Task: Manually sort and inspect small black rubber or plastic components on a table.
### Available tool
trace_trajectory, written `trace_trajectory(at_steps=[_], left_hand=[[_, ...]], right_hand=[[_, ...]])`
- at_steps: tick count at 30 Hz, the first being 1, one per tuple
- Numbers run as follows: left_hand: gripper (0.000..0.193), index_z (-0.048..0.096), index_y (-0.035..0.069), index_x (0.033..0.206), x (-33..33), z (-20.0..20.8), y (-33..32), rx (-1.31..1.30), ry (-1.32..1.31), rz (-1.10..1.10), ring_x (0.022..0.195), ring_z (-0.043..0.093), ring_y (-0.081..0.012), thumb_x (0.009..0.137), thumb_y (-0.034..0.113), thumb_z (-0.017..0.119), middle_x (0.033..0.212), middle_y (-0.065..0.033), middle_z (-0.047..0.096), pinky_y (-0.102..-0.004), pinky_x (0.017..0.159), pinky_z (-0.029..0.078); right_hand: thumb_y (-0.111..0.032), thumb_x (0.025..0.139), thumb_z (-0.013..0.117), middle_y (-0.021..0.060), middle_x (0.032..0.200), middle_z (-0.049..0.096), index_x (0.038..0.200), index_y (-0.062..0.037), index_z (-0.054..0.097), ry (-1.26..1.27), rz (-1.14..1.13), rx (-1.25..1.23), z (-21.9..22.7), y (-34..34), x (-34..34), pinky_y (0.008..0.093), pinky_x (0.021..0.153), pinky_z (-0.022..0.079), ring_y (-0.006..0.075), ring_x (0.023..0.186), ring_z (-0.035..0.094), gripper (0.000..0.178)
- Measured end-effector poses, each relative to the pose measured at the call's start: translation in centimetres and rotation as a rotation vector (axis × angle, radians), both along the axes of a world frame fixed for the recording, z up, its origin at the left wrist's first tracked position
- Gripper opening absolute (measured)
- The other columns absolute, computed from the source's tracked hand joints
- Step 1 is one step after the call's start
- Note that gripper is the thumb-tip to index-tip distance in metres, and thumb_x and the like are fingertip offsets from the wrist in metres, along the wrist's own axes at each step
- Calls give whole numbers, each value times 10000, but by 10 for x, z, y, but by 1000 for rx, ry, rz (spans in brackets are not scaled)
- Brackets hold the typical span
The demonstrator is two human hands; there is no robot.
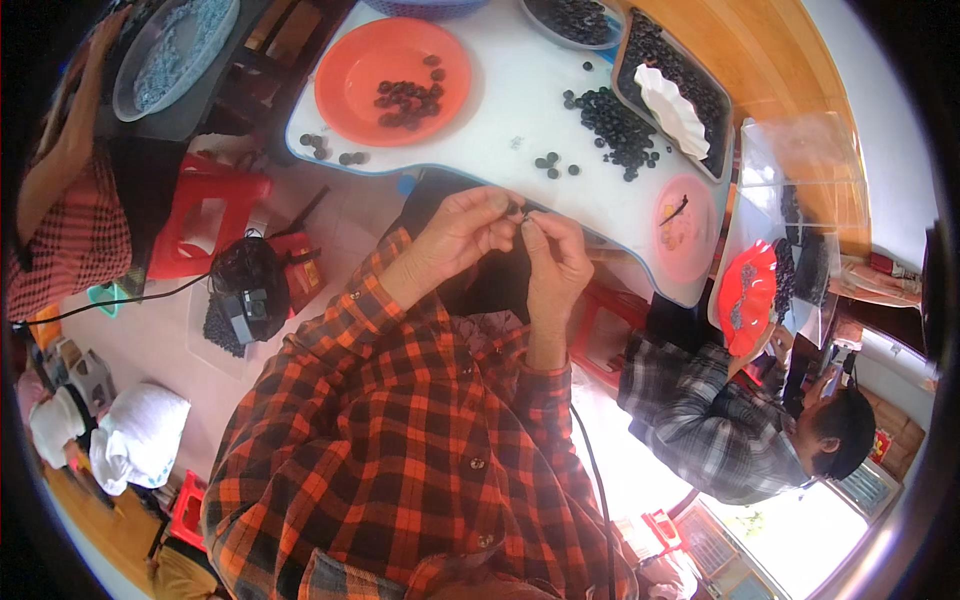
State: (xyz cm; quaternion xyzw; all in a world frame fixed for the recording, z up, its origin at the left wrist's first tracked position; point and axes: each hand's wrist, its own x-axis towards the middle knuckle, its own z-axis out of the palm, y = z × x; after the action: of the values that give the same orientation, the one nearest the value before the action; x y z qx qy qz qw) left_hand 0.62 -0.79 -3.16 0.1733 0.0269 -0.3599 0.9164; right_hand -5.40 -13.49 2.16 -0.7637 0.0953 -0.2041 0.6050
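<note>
Left hand [465, 230], narrow grip on a small dark piece [514, 208] by the near edge of the tabletop [500, 135], right hand [556, 258] pinching just beside it, contents unclear, orange bowl [345, 75] at their half past ten, pink dish [695, 190] at three

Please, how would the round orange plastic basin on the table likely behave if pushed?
The round orange plastic basin would probably keep its shape: its rim looks evenly round. It may slide rather than tip, being wide and shallow. The small, round, dark pieces lying loose inside would likely shift.
</note>
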Motion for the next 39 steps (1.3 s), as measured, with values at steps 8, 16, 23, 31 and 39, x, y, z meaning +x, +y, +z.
trace_trajectory(at_steps=[8, 16, 23, 31, 39], left_hand=[[246, 607, -47, 1141, -2, 2, 0, 92, -37, -4, 686, 655, -112, 988, 137, 549, 784, -66, 659, -252, 630, 589], [240, 620, -44, 1141, -5, 2, 1, 205, -144, 23, 701, 641, -97, 994, 126, 536, 819, -54, 652, -251, 635, 591], [224, 625, -42, 1128, -4, -2, 3, 339, -263, 8, 708, 645, -113, 997, 113, 529, 828, -59, 650, -259, 629, 588], [224, 622, -46, 1118, 1, -7, 12, 310, -283, -85, 685, 644, -128, 991, 120, 543, 823, -77, 651, -259, 624, 573], [225, 636, -25, 1113, -1, -18, 6, 297, -94, -56, 667, 641, -104, 976, 143, 575, 854, -72, 671, -262, 610, 585]], right_hand=[[23, 872, 679, 57, 983, 600, 986, -2, 673, -30, 10, -62, -5, 5, 1, 212, 722, 486, 98, 838, 595, 117], [24, 859, 690, 68, 969, 606, 971, -2, 677, -16, -1, -120, -2, 5, 1, 226, 696, 500, 105, 806, 607, 116], [36, 850, 690, 72, 939, 615, 926, 13, 660, 39, 18, -84, -2, 0, 1, 230, 678, 507, 106, 770, 617, 84], [24, 851, 692, 44, 857, 666, 904, 26, 652, 257, 123, 293, -7, -9, 2, 230, 704, 513, 85, 763, 617, 66], [-34, 860, 679, 57, 883, 643, 953, 14, 664, 185, -74, -79, -28, -29, 26, 250, 678, 491, 114, 764, 605, 106]])
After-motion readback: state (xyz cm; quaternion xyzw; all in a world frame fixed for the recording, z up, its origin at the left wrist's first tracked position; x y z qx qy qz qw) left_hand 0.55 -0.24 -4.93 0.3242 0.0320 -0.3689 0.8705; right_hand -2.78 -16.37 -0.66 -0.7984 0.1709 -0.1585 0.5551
